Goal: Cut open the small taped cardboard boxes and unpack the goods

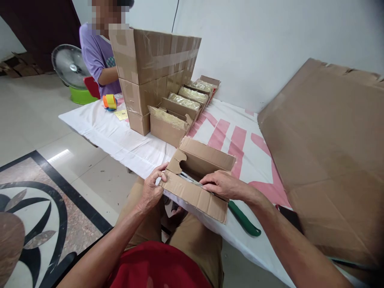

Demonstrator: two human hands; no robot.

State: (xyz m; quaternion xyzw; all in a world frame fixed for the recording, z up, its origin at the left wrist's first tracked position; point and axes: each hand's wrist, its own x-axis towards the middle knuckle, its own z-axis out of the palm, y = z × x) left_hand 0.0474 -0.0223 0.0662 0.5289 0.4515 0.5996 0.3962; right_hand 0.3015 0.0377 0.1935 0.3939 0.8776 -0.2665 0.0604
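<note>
On the near edge of the table, an open cardboard box [195, 192] lies with its flaps folded out. My left hand [154, 186] grips the box's left end, thumb on the near flap's corner. My right hand [220, 184] reaches into the opening from the right, fingers curled at a thin shiny grey-white item [190, 179] along the near inside wall. Most of that item is hidden by the flap and my hand, and my right fingertips are partly out of sight. Just right of the box, below my right forearm, lies a green-handled tool [244, 219].
Taped cartons [153, 60] are stacked beyond, beside a row of open boxes [169, 124] holding clear-wrapped contents. A large cardboard sheet [327, 152] leans at the right. Tape rolls [109, 102] lie near a co-worker in a purple shirt [93, 56]. A fan [70, 66] stands behind.
</note>
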